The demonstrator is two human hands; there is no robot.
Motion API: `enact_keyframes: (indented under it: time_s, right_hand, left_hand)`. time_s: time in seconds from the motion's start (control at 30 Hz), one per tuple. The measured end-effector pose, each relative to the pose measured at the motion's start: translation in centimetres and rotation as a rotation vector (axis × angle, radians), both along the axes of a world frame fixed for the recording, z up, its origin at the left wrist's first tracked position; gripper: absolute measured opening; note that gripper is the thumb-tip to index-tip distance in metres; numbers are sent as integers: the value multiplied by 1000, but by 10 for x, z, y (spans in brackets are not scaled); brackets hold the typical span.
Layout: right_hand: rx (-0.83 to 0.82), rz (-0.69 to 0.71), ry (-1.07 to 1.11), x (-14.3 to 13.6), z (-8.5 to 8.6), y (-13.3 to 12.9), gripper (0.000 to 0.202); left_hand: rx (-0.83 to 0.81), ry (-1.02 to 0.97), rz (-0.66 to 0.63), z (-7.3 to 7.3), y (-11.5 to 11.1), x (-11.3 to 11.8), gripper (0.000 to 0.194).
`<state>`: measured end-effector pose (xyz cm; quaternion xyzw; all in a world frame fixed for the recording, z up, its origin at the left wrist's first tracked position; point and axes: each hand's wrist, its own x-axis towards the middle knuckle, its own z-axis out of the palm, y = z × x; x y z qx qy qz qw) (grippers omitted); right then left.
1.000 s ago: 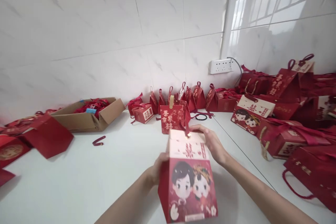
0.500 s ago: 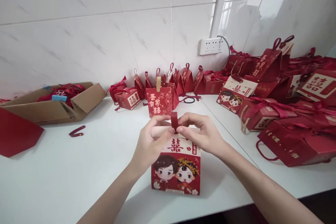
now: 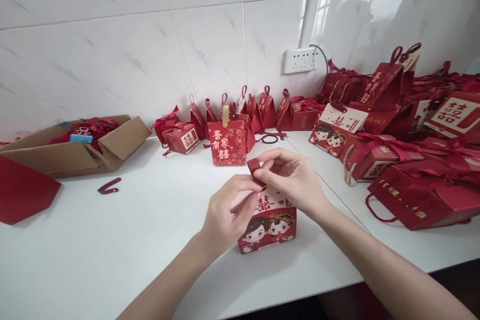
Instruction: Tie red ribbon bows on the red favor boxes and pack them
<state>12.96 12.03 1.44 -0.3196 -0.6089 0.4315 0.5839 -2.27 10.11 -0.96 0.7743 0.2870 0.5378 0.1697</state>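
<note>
A red and cream gift box (image 3: 275, 230) with two cartoon faces stands tilted near the table's front edge. Over its top rises a dark red strap (image 3: 255, 166) bent into a loop. My right hand (image 3: 294, 180) pinches the strap between thumb and fingers. My left hand (image 3: 230, 210) is closed on the top edge of the box, its fingertips at the strap's base. The fingers partly cover the box's cream top.
Behind stands a red box with a gold strap (image 3: 227, 142), before a row of small red boxes. A cardboard carton (image 3: 112, 155) and a loose red strap (image 3: 109, 186) lie left. Many red gift boxes (image 3: 423, 195) are piled right; a black ring (image 3: 269, 139) lies behind.
The box has shifted right and away from me and turned slightly. The strap loop now leans left, and my left hand has moved lower and to the right.
</note>
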Motion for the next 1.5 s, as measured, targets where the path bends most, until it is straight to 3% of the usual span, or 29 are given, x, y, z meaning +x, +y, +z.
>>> enact_keyframes:
  time_s: [0.13,0.4,0.83,1.13,1.37,1.5]
  right_hand:
    - [49,-81,5,-4,-4,-4,15]
    - [223,48,-166,1,-8,-3,12]
    - [322,134,-255,4,-6,-1,28]
    - [322,110,-232,2,-9,2,28]
    - [378,53,-238,3,-12,4,23]
    - [260,19,-169,0,-18,5,31]
  left_hand:
    - [-96,1,12,4,0,0,14]
    - [-95,-72,121,6,-1,-1,16]
    - [-176,-244,140,6,-5,4,12]
    - [-159,-115,85,5,-1,-5,17]
    - [-373,-239,107,8,2,-3,28]
    - [-432,-205,138,10,4,-4,12]
